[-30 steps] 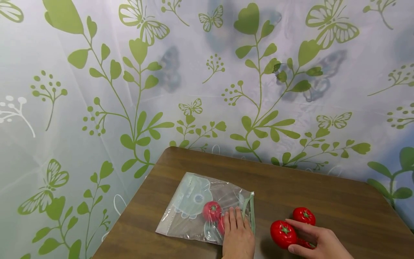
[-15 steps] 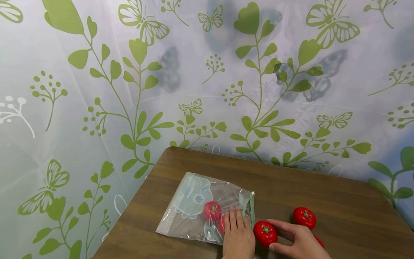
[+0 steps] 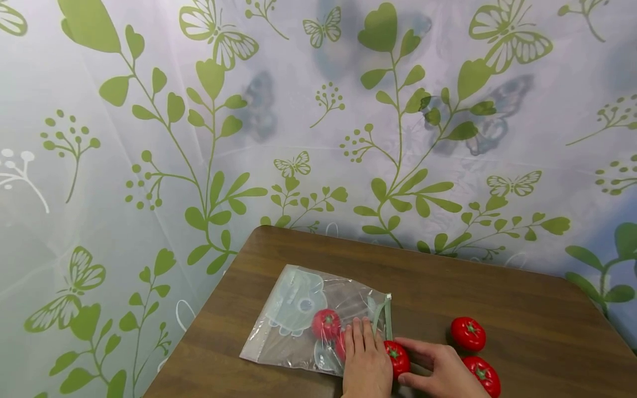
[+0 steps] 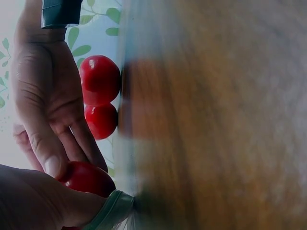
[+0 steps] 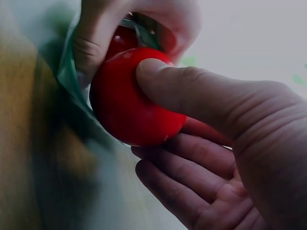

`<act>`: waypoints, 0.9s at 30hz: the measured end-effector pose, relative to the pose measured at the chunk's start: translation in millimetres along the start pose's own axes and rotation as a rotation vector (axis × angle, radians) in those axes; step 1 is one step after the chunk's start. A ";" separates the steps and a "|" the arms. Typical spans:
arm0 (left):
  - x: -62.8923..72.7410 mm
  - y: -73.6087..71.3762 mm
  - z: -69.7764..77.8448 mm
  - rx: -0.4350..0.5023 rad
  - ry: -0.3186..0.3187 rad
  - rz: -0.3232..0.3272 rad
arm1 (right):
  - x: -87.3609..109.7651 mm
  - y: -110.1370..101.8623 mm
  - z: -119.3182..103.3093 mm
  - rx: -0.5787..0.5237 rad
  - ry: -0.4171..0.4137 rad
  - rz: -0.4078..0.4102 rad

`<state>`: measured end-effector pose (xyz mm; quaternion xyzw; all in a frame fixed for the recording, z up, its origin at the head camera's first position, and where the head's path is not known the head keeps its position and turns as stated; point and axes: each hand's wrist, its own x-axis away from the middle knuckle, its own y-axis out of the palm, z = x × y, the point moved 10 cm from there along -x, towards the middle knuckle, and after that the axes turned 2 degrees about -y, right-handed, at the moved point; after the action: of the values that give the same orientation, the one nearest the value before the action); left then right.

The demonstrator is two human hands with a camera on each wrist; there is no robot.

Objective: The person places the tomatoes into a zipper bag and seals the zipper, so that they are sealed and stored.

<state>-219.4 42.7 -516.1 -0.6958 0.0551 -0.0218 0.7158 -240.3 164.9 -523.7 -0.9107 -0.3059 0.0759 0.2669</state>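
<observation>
A clear plastic zip bag [image 3: 271, 345] with a pale cartoon print and a green closure [image 4: 115, 206] lies on the table. Inside show a red toy tomato [image 3: 326, 325] and part of a second tomato [image 5: 122, 40]. My left hand [image 3: 367, 362] lies over the bag's mouth, fingers straight on top and thumb [image 5: 88, 57] at the green edge. My right hand [image 3: 443, 369] pinches another red toy tomato [image 5: 134, 103] between thumb and fingers, right at the opening. In the head view the left hand partly hides this tomato.
Two more toy tomatoes, a farther one [image 3: 468, 333] and a nearer one [image 3: 483, 375], sit to the right of my right hand. The brown wooden table [image 3: 418, 276] ends at a curtain [image 3: 308, 127] printed with green leaves and butterflies.
My right hand has carried its tomato leftward from beside the other loose ones to the bag's mouth. The nearer loose tomato now shows more fully. My left hand has stayed on the bag.
</observation>
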 end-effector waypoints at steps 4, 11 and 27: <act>2.0 -2.6 -1.4 -0.002 -0.005 0.053 | -3.3 5.4 4.9 -0.017 0.022 0.006; 0.8 2.4 -3.3 0.016 0.006 -0.033 | -8.3 10.1 2.5 0.065 0.018 0.071; 0.9 2.7 -0.9 0.035 0.004 -0.055 | -10.9 9.6 6.5 0.205 0.046 0.140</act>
<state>-218.8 41.7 -518.9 -0.6844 0.0369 -0.0440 0.7268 -246.1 154.8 -534.6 -0.8992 -0.2263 0.1044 0.3596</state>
